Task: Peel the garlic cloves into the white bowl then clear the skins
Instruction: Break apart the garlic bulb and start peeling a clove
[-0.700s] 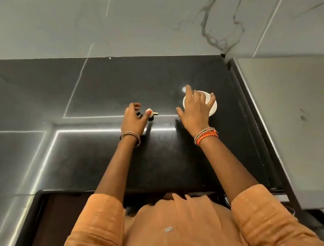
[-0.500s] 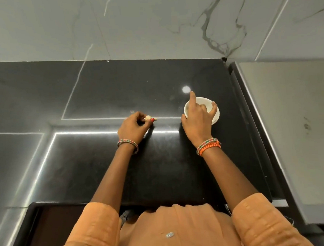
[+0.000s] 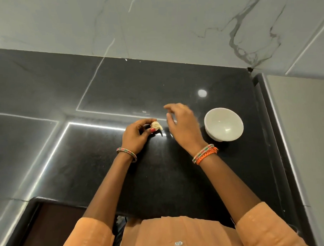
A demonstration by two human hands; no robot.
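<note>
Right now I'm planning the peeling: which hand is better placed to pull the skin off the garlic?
The right hand. It is free, fingers loosely curled, hovering beside the garlic, which the left hand already pinches. The white bowl sits just right of it.

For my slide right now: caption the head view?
Left hand pinches garlic; right hand hovers beside white bowl.

Garlic point(image 3: 156, 126) pale, papery, pinched above black counter; white bowl point(image 3: 223, 126) upright, well right of it
</note>
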